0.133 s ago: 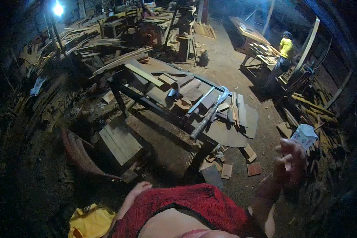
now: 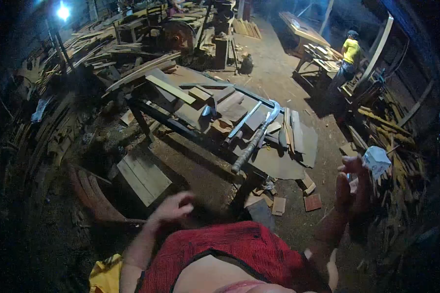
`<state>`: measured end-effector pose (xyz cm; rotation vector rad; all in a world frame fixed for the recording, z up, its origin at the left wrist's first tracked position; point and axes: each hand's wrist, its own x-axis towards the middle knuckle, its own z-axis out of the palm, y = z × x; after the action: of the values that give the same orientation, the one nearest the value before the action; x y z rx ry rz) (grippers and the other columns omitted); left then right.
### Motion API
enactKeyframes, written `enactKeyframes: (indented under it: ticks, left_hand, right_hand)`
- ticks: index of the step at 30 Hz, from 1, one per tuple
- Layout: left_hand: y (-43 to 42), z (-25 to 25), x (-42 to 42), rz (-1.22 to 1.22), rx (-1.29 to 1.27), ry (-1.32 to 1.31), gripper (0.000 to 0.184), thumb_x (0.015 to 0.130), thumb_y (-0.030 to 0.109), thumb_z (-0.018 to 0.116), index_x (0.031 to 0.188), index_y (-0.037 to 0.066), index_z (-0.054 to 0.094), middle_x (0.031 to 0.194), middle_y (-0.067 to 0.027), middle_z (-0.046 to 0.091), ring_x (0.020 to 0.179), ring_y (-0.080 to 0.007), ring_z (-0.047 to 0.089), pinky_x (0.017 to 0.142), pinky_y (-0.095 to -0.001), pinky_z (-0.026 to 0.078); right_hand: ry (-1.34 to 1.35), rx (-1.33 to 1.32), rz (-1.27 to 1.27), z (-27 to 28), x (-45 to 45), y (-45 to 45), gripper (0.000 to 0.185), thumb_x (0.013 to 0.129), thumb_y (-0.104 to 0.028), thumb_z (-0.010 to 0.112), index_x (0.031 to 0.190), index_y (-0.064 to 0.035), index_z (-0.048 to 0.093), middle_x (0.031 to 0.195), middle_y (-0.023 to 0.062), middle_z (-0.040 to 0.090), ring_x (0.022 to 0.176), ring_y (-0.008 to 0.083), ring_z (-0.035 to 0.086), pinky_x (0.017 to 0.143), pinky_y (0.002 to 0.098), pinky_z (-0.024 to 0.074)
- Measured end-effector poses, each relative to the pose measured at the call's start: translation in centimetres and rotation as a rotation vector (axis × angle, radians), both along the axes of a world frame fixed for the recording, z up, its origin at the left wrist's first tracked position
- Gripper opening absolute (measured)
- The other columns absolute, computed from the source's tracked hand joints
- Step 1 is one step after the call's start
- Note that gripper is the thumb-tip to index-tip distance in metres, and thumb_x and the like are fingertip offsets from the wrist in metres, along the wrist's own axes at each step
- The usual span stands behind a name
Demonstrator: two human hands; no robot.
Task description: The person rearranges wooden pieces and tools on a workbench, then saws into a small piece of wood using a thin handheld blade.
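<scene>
Grip: left hand (image 2: 176,207) blurred, closure unclear; right hand (image 2: 354,181) open, beside white package (image 2: 377,161), print unreadable | curved-head tool (image 2: 264,131) on worktable (image 2: 278,163), handle at near edge | bare floor (image 2: 274,63) beyond

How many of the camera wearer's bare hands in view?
2. The left hand is near the pale rectangular wooden panel; the right hand is by the white boxy object. Neither is fully hidden.
</scene>
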<state>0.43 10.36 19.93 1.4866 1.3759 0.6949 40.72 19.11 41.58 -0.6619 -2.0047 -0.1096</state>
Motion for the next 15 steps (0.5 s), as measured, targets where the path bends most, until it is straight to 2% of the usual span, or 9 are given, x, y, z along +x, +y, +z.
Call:
enactKeyframes:
  ticks: [1,2,3,5,7,10,11,13,15]
  left_hand:
    - [2.7,3.0,1.0,-0.127,0.408,0.024,0.043,0.079,0.012,0.057,0.118,0.001,0.045,0.081,-0.0059,0.061,0.068,-0.0143,0.058,0.057,-0.0301,0.048]
    - [4.2,8.6,2.7,-0.157,0.298,-0.088,0.042,0.079,0.012,0.057,0.118,0.001,0.045,0.079,-0.0062,0.06,0.066,-0.0148,0.059,0.057,-0.0294,0.049]
    - [5.1,14.3,4.6,-0.185,0.178,-0.196,0.042,0.079,0.012,0.057,0.118,0.0,0.046,0.077,-0.0065,0.059,0.064,-0.0153,0.06,0.058,-0.0287,0.049]
    - [7.8,21.5,7.7,-0.361,0.653,-0.001,0.04,0.08,0.012,0.056,0.117,0.001,0.048,0.077,-0.009,0.059,0.063,-0.0184,0.061,0.058,-0.0297,0.05]
    - [9.6,23.0,8.5,-0.484,0.795,0.155,0.045,0.074,0.007,0.058,0.118,0.005,0.049,0.099,-0.0143,0.059,0.085,-0.0222,0.061,0.069,-0.0281,0.049]
    - [12.1,27.7,9.6,-0.475,0.805,0.369,0.039,0.078,0.011,0.056,0.116,0.006,0.051,0.108,-0.0122,0.057,0.094,-0.0207,0.059,0.072,-0.0304,0.051]
    - [13.9,26.3,10.0,-0.481,0.794,0.359,0.039,0.078,0.011,0.056,0.116,0.006,0.051,0.108,-0.0122,0.057,0.094,-0.0207,0.059,0.072,-0.0304,0.051]
    - [17.6,22.4,10.7,-0.139,1.587,0.08,0.052,0.071,0.023,0.066,0.117,0.005,0.051,0.101,-0.0116,0.062,0.082,-0.0212,0.064,0.057,-0.0246,0.054]
    - [18.4,22.4,10.4,-0.097,1.53,0.105,0.047,0.072,0.02,0.064,0.116,0.005,0.052,0.092,-0.0087,0.062,0.073,-0.0181,0.062,0.053,-0.0244,0.052]
  right_hand:
    - [-0.019,-0.094,-0.092,-1.3,0.5,1.7,0.045,0.083,-0.018,0.06,0.124,-0.0063,0.045,0.096,0.0171,0.06,0.076,0.0221,0.058,0.069,0.035,0.0461]
    - [0.09,0.121,-0.006,-2.9,-0.4,4.3,0.042,0.083,-0.015,0.059,0.121,-0.0044,0.047,0.097,0.0167,0.06,0.077,0.0214,0.059,0.069,0.0344,0.0465]
    - [0.054,0.058,-0.237,-2.6,-2.0,4.9,0.04,0.082,-0.012,0.06,0.119,-0.004,0.048,0.094,0.0155,0.061,0.077,0.0216,0.059,0.067,0.0338,0.0472]
    - [0.08,0.082,-0.191,-3.4,-2.6,8.3,0.034,0.08,-0.01,0.062,0.113,-0.0034,0.054,0.088,0.0128,0.062,0.075,0.02,0.059,0.065,0.0312,0.0476]
    - [0.066,0.003,-0.219,-4.2,-3.3,11.0,0.032,0.078,-0.008,0.063,0.109,-0.0035,0.056,0.085,0.0117,0.062,0.073,0.019,0.059,0.063,0.0301,0.0473]
    - [0.021,-0.088,-0.264,-5.6,-4.1,14.5,0.029,0.075,-0.005,0.065,0.103,-0.0032,0.059,0.079,0.0101,0.061,0.068,0.0174,0.058,0.06,0.028,0.0467]
    - [-0.009,-0.117,-0.263,-6.1,-4.5,15.4,0.027,0.073,-0.003,0.065,0.1,-0.0028,0.061,0.077,0.0097,0.06,0.066,0.0169,0.058,0.06,0.0271,0.0463]
    - [-0.041,-0.136,-0.247,-7.0,-5.3,17.2,0.029,0.072,-0.001,0.065,0.1,-0.0028,0.06,0.075,0.0096,0.059,0.063,0.0177,0.057,0.059,0.0273,0.0461]
    - [-0.049,-0.171,-0.238,-8.0,-5.9,18.8,0.029,0.072,-0.007,0.067,0.1,-0.0054,0.061,0.077,0.0108,0.062,0.061,0.0166,0.057,0.054,0.0259,0.0454]
